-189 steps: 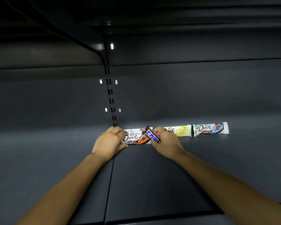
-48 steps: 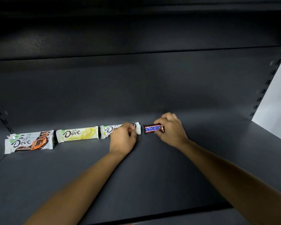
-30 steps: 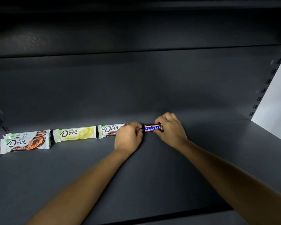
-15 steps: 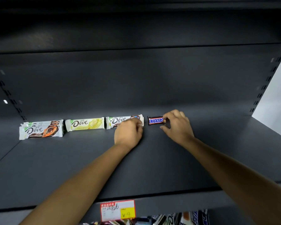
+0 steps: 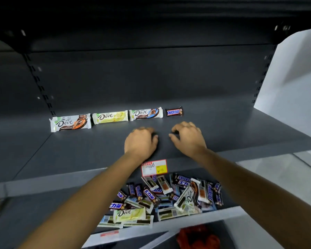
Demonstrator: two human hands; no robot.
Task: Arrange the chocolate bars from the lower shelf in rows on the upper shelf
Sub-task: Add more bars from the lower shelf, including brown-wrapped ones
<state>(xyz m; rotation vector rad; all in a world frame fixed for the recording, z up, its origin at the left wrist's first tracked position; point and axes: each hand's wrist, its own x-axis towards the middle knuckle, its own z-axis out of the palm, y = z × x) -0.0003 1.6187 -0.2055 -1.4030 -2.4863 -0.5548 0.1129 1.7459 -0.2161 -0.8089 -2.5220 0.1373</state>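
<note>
Both hands have drawn back from the row at the rear of the upper shelf (image 5: 223, 133) and let go of the bars; the Snickers (image 5: 174, 111) that the right hand held a moment ago now lies alone. The view has also tipped down, so the lower shelf (image 5: 196, 216) shows.

The upper shelf is dark grey, with a dark back panel. The lower shelf sits beneath it, and on it lies a loose pile (image 5: 165, 196) of Snickers and Dove bars, heaped at all angles and overlapping.

The left hand (image 5: 141, 142) is over the middle of the upper shelf, fingers loosely curled, holding nothing. The right hand (image 5: 188, 139) is just beside it, also loosely curled with fingertips pointing down, and also holds nothing. Whether either touches the shelf cannot be told.

Four kinds of bar lie end to end along the back of the upper shelf. From the left: the orange Dove (image 5: 70, 122), with another white wrapper's edge showing just behind it; the yellow Dove (image 5: 110, 117); the blue Dove (image 5: 146, 113); then the Snickers, shortest of the row and just beside the blue Dove.

A red and yellow price tag (image 5: 154, 167) hangs on the upper shelf's front edge, between the forearms.
</note>
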